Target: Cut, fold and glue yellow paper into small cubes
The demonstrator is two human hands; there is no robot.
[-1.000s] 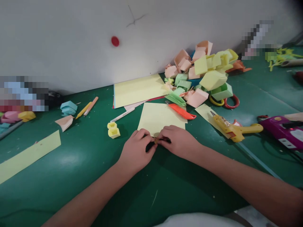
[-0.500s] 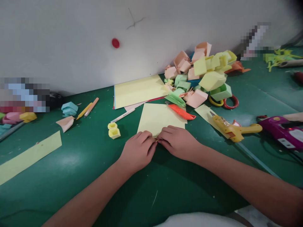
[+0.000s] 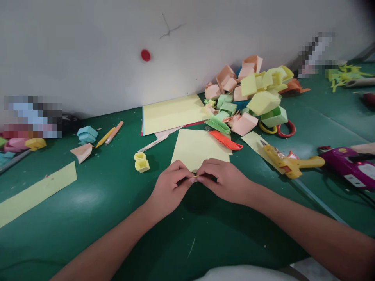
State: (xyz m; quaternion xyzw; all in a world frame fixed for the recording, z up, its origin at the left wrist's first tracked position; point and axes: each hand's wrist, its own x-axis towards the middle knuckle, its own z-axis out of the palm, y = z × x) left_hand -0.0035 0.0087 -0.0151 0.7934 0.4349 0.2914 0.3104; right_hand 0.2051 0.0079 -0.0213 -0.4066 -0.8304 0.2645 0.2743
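Note:
My left hand and my right hand meet at the near edge of a pale yellow paper sheet. Between their fingertips they pinch a tiny piece of yellow paper, mostly hidden by the fingers. Both hands are closed in a pinch. An orange-handled cutter lies across the sheet's far right part. Left of the hands stand two joined small yellow paper cups. A white pen rests beyond them.
Folded paper boxes are heaped against the wall, with scissors beside them. A yellow glue gun lies on a paper strip at right, near a purple power strip. Stacked paper lies at the back; another yellow strip is at left.
Both hands stay together, with the fingers lifted and bent a little more, so the small yellow paper shows slightly more. The view has shifted slightly; the table things lie as before.

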